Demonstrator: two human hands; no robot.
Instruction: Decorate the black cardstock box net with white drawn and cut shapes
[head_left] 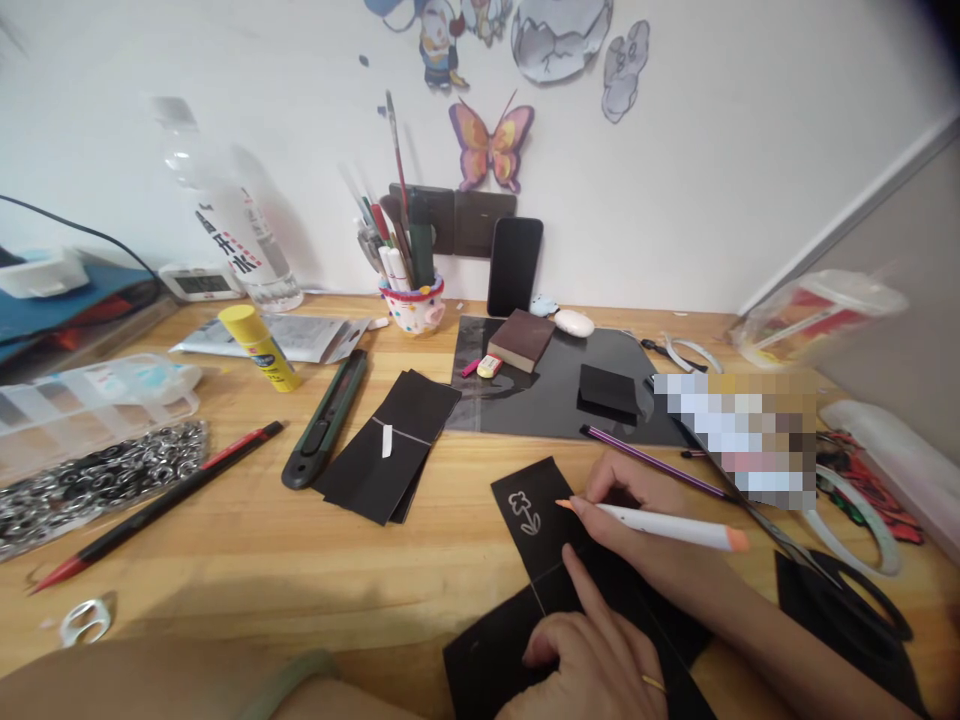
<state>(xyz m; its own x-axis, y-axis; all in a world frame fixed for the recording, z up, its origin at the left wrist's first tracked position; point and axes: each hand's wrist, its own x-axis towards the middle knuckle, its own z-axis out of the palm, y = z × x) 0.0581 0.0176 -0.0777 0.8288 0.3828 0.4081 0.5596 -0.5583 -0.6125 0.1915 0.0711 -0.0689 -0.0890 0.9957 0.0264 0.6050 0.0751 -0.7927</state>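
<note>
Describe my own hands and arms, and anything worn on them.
The left hand wears a thin, gold-coloured ring. A pale green band, perhaps a bracelet or cuff, crosses the left arm. The right hand is ungloved, and its slender forearm shows no sleeve in view.

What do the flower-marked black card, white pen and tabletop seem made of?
Black card: matte paper or thin cardstock, judging by its flat sheet and crisp edges. White pen: probably smooth plastic, given its even-toned barrel. Tabletop: wood or wood-look laminate, lightly sheened, showing grain.
</note>
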